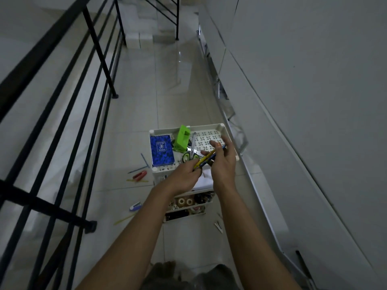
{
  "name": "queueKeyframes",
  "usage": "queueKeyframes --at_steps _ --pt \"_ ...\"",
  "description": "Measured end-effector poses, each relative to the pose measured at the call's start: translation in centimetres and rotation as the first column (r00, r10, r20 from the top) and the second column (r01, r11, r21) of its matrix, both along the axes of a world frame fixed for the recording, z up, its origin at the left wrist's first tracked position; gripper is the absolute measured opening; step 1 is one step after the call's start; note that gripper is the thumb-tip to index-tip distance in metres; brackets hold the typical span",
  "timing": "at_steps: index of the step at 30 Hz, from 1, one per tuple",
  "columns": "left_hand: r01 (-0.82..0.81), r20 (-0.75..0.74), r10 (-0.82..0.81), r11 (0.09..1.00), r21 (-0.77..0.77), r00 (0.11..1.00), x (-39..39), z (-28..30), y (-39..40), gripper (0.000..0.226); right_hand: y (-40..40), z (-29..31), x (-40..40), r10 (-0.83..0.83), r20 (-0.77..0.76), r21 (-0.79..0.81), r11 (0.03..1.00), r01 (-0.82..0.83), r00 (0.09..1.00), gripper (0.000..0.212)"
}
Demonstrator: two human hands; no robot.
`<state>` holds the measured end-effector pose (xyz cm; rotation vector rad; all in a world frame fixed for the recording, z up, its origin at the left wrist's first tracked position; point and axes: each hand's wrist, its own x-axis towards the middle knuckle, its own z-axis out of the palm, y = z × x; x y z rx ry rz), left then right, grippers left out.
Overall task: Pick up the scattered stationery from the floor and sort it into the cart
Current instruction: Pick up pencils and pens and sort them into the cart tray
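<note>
A white tiered cart (227, 130) stands on the tiled floor. Its top tray holds a blue notebook (161, 150), a green box-like item (182, 138) and green-handled scissors (191, 152). Above the tray both hands hold a small bundle of yellow and blue pens (207, 158): my left hand (186, 176) pinches its lower end, my right hand (223, 162) grips its upper part. Lower shelves hold tape rolls (185, 201). On the floor to the cart's left lie a red cutter (139, 175), blue pens (144, 160), yellow sticks (137, 181) and a blue stapler (135, 206).
A black metal railing (100, 57) runs along the left, with a drop beyond it. A white wall with a metal strip (251, 185) closes the right side. A clip (218, 226) and a yellow stick (123, 220) lie on the floor near the cart's base. Stairs rise at the far end.
</note>
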<state>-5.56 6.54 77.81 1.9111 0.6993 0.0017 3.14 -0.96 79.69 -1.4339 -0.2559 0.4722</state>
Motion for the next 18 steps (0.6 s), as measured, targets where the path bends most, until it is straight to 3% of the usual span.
queueKeyframes --at_steps 4,9,12,18 --pt "0.020 0.009 -0.020 1.000 0.015 1.000 0.6 0.1 1.5 0.017 1.2 -0.9 0.1 0.042 0.013 -0.087 0.995 -0.041 0.999 0.025" --pt "0.008 0.001 -0.008 1.000 0.026 1.000 2.4 0.3 2.8 0.024 2.0 -1.6 2.3 0.182 0.139 -0.149 0.976 -0.161 0.974 0.017" --pt "0.015 -0.005 -0.014 0.999 0.046 1.000 3.7 0.0 3.6 0.029 2.4 -1.9 4.4 0.263 0.110 -0.159 0.957 -0.244 0.958 0.006" --pt "0.010 -0.059 -0.006 0.998 0.067 0.998 5.0 -0.3 4.8 0.030 3.3 -2.3 6.7 0.394 0.108 -0.180 0.911 -0.371 0.913 0.017"
